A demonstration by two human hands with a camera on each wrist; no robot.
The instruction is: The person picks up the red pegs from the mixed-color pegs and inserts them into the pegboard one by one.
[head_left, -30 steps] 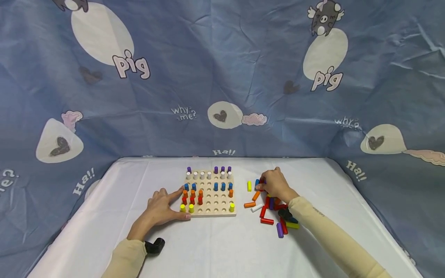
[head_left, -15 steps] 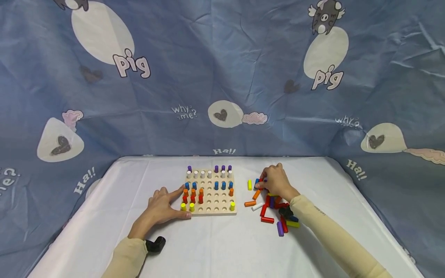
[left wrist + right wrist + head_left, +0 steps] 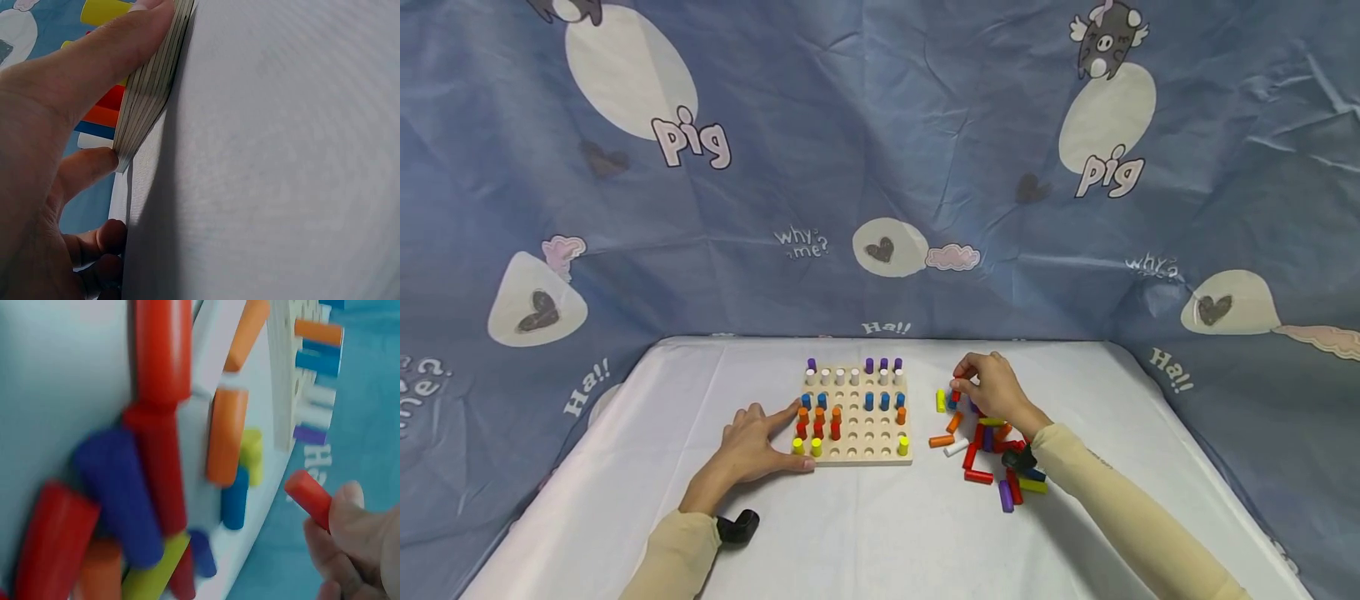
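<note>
My left hand point(image 3: 751, 448) rests at the left side of a wooden pegboard point(image 3: 868, 458), thumb and index finger spread apart. In the left wrist view the thumb lies on the board's edge point(image 3: 153, 78), and the index fingertip touches it farther along. Rows of purple, white, blue, orange, red and yellow pegs stand in the board, with bare holes among them. My right hand point(image 3: 996, 387) pinches a red peg point(image 3: 309, 497) between thumb and fingers, lifted above the loose pegs. Below it lie a blue peg point(image 3: 235, 499) and a yellow peg point(image 3: 941, 401).
Loose pegs of several colours lie scattered right of the board, including a white peg point(image 3: 957, 447), an orange peg point(image 3: 227, 437) and a purple peg point(image 3: 1006, 496). A white cloth point(image 3: 850, 533) covers the table. Blue printed fabric point(image 3: 760, 192) hangs behind.
My right hand has risen slightly from the loose pegs and moved a little left, with the red peg now in its fingertips. The left hand stays at the board.
</note>
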